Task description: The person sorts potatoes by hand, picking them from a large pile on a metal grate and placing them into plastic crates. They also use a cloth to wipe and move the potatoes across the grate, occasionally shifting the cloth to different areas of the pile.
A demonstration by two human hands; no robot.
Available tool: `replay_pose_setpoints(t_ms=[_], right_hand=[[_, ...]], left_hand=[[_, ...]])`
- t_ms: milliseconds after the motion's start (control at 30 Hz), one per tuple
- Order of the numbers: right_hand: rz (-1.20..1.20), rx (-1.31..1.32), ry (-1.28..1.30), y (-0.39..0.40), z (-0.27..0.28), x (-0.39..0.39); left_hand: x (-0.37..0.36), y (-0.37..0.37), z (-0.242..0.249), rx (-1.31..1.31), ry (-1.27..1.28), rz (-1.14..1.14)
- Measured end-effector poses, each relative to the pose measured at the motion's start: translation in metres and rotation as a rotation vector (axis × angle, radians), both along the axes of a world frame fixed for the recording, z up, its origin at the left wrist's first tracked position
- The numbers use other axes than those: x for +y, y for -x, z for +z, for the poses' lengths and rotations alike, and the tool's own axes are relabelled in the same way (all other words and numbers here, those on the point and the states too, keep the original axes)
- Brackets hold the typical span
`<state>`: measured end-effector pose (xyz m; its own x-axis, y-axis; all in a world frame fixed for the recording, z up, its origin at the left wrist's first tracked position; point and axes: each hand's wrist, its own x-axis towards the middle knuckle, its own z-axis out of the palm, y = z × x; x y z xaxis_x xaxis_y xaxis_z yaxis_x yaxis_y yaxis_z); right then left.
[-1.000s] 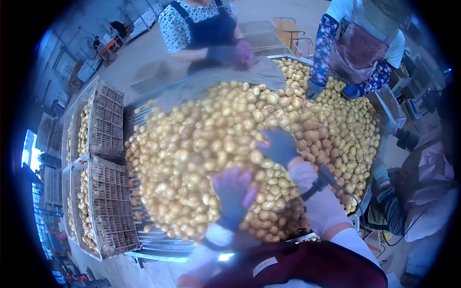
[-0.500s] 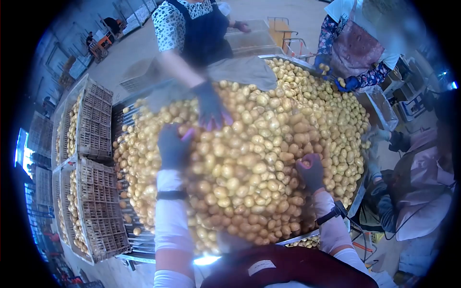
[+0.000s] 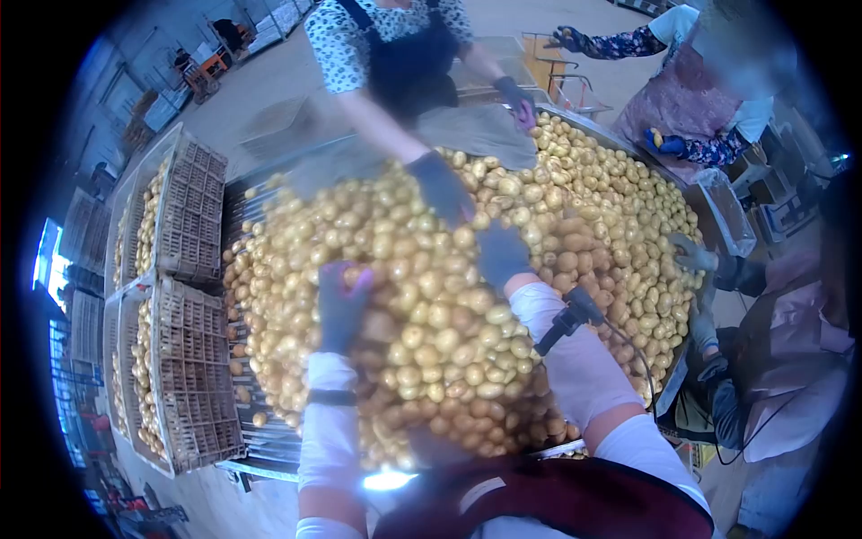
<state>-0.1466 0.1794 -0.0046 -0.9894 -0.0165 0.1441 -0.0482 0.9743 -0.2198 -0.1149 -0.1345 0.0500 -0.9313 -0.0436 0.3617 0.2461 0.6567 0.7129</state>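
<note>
While a broad heap of potatoes [image 3: 449, 346] fills the middle of the frame, spread over a table [image 3: 277, 446] whose slats show bare at lower left, two pale crates stand end to end along the left side, the upper crate [image 3: 193, 211] and the lower crate [image 3: 197, 382], both with more potatoes visible behind their latticed walls. At right of the frame a bin [image 3: 729, 216] with a clear, shiny side sits by the table's corner; its contents cannot be made out. The left hand [image 3: 343, 307], gloved in grey, is left of the frame's centre, its forearm rising almost straight from the bottom edge and its pink-tipped fingers bent over the potatoes; whether they close on one cannot be told. The right hand [image 3: 503, 256], just above centre, points up and left, its forearm slanting in from lower right; its fingertips are lost among the potatoes, so its grip cannot be told either. Just beside it, a blurred gloved hand of the co-worker [image 3: 409, 67] at top centre reaches down onto the heap. At upper right another person's blue-gloved hand [image 3: 664, 142] holds a potato. A grey cloth [image 3: 480, 135] hides part of the table's far edge, and the round lens border cuts off the people at right.
</note>
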Motion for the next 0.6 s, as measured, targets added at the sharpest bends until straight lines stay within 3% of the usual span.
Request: replay_pose_setpoints(t_ms=[33,100,167,200,233,300,400,433,500,567,600], right_hand=[[0.037,0.022,0.031,-0.005,-0.003,0.004],[0.109,0.078,0.084,-0.019,-0.005,0.019],[0.118,0.239,0.224,-0.051,-0.008,0.031],[0.136,0.375,0.346,-0.063,-0.031,0.040],[0.073,0.297,0.437,-0.079,-0.041,0.047],[0.051,0.427,0.466,-0.111,-0.020,0.052],[-0.047,0.076,1.552,-0.159,0.011,0.058],[-0.011,0.025,1.734,-0.179,0.020,0.050],[0.125,-0.102,2.177,-0.208,0.035,0.032],[0.356,-0.352,2.775,-0.229,0.044,0.008],[0.256,-0.273,2.776,-0.244,0.051,-0.011]], left_hand=[[0.001,-0.007,-0.002,-0.022,-0.033,0.021],[0.002,-0.016,-0.001,0.109,0.172,-0.006],[0.011,-0.038,0.012,0.018,0.130,-0.006],[0.007,-0.042,0.010,-0.027,0.071,0.000],[0.004,-0.047,0.010,-0.072,0.014,0.000],[0.001,-0.055,0.017,-0.131,-0.293,-0.032],[0.017,-0.066,0.042,-0.179,-0.920,-0.157],[0.027,-0.078,0.053,-0.203,-1.156,-0.208],[0.045,-0.098,0.054,-0.497,-1.779,-0.496],[0.078,-0.120,0.053,-0.560,-1.788,-0.437],[0.093,-0.140,0.053,-0.656,-1.876,-0.492]])
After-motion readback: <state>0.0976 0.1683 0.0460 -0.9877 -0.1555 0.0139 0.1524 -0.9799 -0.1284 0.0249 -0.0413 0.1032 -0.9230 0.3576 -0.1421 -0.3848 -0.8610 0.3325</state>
